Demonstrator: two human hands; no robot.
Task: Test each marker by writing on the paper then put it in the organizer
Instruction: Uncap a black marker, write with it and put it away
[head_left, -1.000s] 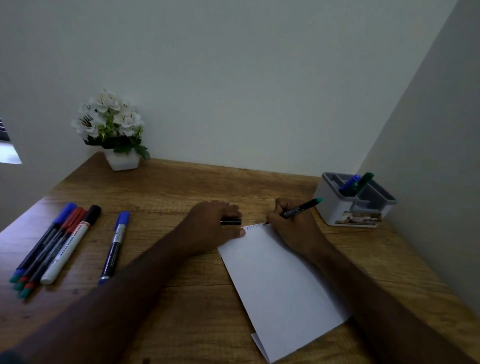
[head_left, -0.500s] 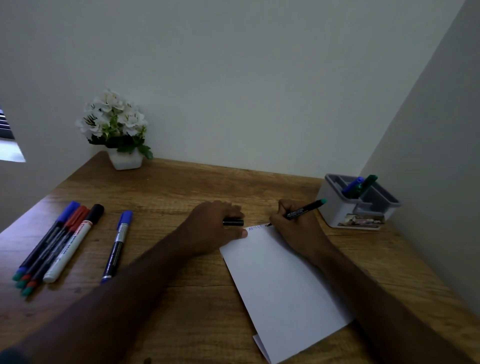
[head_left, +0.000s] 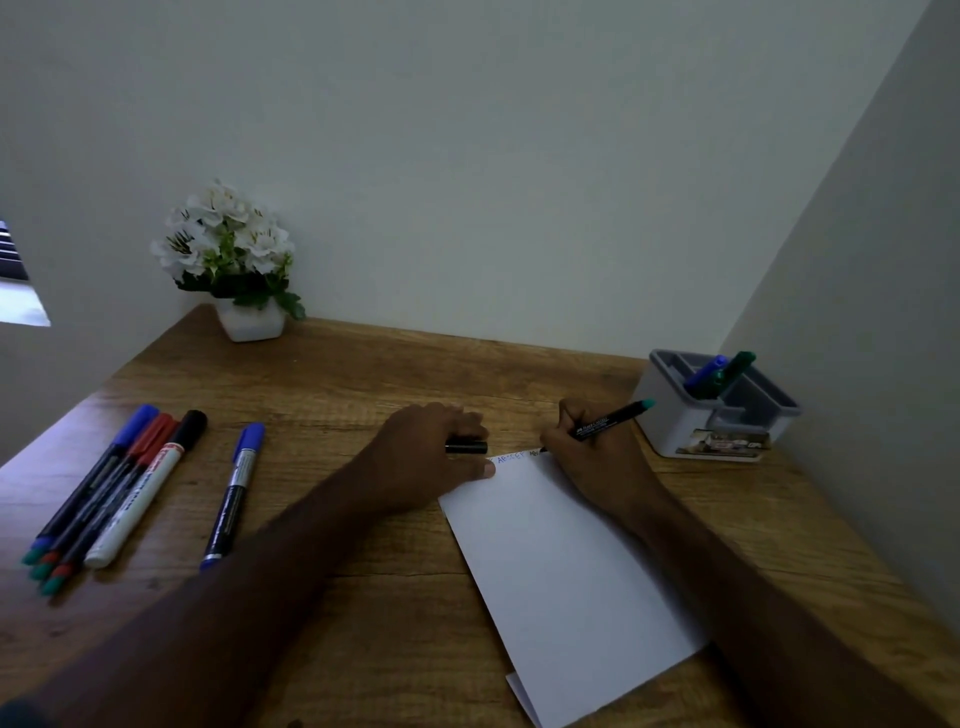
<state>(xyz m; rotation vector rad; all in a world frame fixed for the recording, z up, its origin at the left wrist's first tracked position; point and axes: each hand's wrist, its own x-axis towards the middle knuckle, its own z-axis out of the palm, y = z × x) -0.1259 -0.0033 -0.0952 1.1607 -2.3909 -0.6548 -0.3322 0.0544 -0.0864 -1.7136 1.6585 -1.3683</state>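
1. The right hand (head_left: 597, 462), at centre right of the frame, is gripping a black marker (head_left: 605, 423) with its fingers curled round the barrel; the teal end is pointing up toward the right, and the tip is touching the top edge of the paper (head_left: 561, 571).
2. The left hand (head_left: 426, 457), at centre, is curling its fingers over a black cap (head_left: 466, 447) while its thumb is pressing on the paper's upper left corner.
3. The paper is lying tilted on the wooden counter (head_left: 363, 384), running from centre to the lower right; small writing is showing along its top edge.
4. The organizer (head_left: 680, 421), grey and white, is sitting at the right of the frame beside the wall, with a blue marker (head_left: 705, 373) and a green marker (head_left: 735, 366) leaning in one compartment.
5. At the left, a bundle of markers (head_left: 114, 488) is lying side by side, with a single blue-capped marker (head_left: 234, 493) just to its right, apart from it.
6. A white pot of flowers (head_left: 228, 260) is standing at the upper left, against the wall.
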